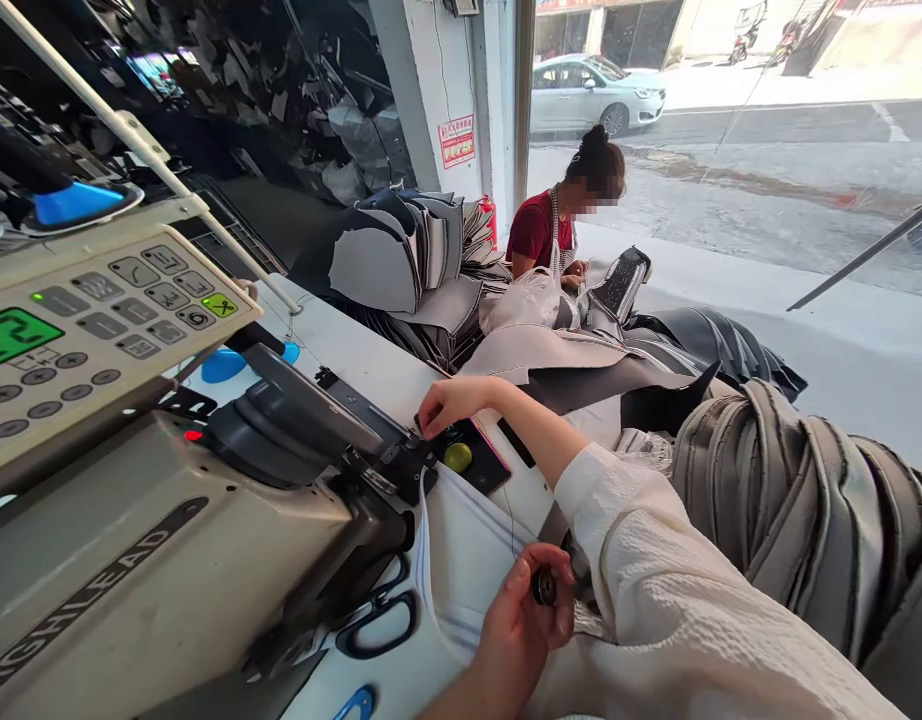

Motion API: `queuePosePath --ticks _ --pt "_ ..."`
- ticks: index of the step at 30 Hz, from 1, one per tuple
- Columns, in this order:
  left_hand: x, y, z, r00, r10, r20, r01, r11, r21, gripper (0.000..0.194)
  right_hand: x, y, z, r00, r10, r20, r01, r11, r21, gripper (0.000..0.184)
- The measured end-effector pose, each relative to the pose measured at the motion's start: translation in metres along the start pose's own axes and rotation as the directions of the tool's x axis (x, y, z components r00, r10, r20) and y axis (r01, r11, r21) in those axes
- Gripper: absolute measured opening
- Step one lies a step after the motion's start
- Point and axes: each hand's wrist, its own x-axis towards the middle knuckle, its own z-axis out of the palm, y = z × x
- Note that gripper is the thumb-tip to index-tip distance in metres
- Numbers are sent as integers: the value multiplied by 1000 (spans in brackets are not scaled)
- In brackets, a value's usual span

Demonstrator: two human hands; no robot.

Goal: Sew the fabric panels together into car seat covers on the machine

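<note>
In my left hand (517, 620), low in the view, the fingers are curled around a small dark round bobbin (543, 587). A thin thread (513, 515) runs upward from near it. My right hand (457, 402) reaches across to the sewing machine (161, 560), its fingertips pinched together beside the needle area. Whatever sits between those fingertips is too small to make out. Just below the right hand, a yellow-green round object (458, 458) rests on a dark flat phone-like slab (485, 462). White cloth with blue stripes (461, 540) lies between the hands and the machine.
Dark-handled scissors (378, 622) and a blue-handled tool (356, 704) lie near the machine. A control panel (108, 330) juts in at left. Stacked grey pieces (791, 500) crowd the right, with more piles (378, 265) behind. Another person (536, 235) sits working beyond.
</note>
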Motion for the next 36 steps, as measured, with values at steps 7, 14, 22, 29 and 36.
queuePosePath --ticks 7,14,22,29,36 --pt "-2 0 0 1000 8 8 -8 1000 10 34 1 0 3 1000 14 -4 -14 1000 -8 4" --pt "-1 1 2 1000 -7 16 7 1000 4 34 0 -1 2 998 37 -44 -39 999 -28 9" --pt "-1 -1 1 1000 -1 15 1 1000 9 37 -1 0 2 1000 21 -24 -21 1000 -17 11" --pt "-2 2 2 999 -26 30 27 1000 -7 34 -3 -2 -1 999 22 -40 -24 999 -33 17" --pt "2 -7 -8 998 -1 63 2 1000 -20 38 -3 -4 2 999 46 -20 -48 997 -57 20"
